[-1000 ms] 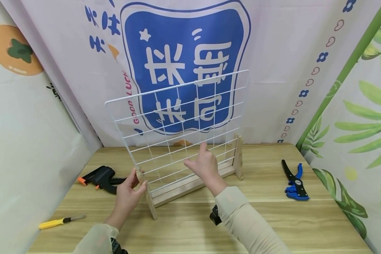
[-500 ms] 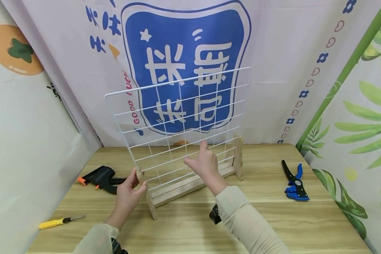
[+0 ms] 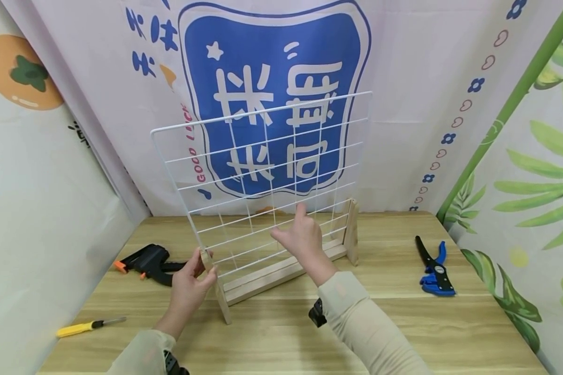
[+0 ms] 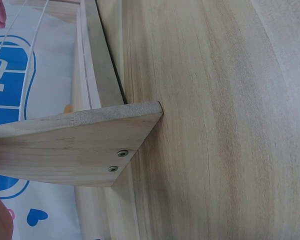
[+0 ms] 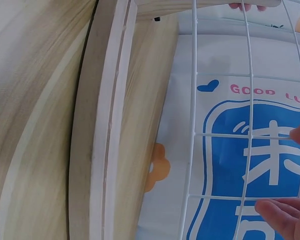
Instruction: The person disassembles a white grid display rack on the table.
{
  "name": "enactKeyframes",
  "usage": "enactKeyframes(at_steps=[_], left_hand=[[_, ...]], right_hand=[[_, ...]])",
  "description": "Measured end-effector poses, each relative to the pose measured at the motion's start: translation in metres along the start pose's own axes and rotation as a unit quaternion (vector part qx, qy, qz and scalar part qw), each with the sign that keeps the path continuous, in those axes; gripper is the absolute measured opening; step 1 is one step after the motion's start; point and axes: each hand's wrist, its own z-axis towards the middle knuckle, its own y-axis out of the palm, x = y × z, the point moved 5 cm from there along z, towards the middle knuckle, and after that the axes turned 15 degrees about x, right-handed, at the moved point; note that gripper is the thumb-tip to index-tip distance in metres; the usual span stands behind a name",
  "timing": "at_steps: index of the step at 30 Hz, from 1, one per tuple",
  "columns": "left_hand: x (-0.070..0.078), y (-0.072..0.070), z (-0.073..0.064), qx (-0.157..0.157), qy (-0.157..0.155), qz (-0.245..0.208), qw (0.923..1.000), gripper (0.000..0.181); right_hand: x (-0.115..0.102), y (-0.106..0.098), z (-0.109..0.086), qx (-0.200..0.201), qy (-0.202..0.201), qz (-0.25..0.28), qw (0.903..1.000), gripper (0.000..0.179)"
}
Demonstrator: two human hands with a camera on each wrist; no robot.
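Note:
A white wire grid panel (image 3: 262, 111) leans upright in a wooden stand with a base bar (image 3: 272, 279) and two side pieces. My left hand (image 3: 187, 289) grips the upper part of the left wooden side piece (image 3: 220, 299), thumb on the near side. Two screw heads show low on that side piece (image 4: 90, 150) in the left wrist view. My right hand (image 3: 302, 237) is at the lower middle of the grid, index finger pointing up and thumb spread left. In the right wrist view its fingertips (image 5: 277, 212) meet the wires; its other fingers are hidden.
Left of the stand lies a black clamp (image 3: 155, 263) with orange tips, and nearer, a yellow-handled screwdriver (image 3: 77, 329). A blue and black wire stripper (image 3: 438, 273) lies at the right. A printed curtain (image 3: 394, 156) hangs behind the table (image 3: 281, 338).
The wire grid has shifted steadily upward in the head view, its top bar now higher against the curtain. Both hands and the wooden stand stay in nearly the same place.

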Motion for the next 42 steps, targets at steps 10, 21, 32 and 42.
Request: enactKeyframes(at_steps=[10, 21, 32, 42], left_hand=[[-0.003, 0.001, -0.001, -0.001, -0.005, 0.009, 0.9999, 0.045], [-0.003, 0.000, -0.002, 0.006, -0.003, -0.005, 1.0000, 0.045], [-0.004, -0.001, -0.001, 0.007, -0.002, -0.001, 1.0000, 0.046], [-0.001, -0.001, 0.000, 0.007, 0.001, 0.006, 1.0000, 0.047]], right_hand=[[-0.003, -0.004, 0.003, 0.013, -0.005, -0.005, 0.9999, 0.059], [-0.008, -0.007, 0.006, 0.030, -0.028, -0.006, 0.9991, 0.056], [-0.011, -0.010, 0.010, 0.059, -0.065, -0.014, 0.9961, 0.055], [-0.014, -0.013, 0.014, 0.054, -0.072, -0.013, 0.9959, 0.060]])
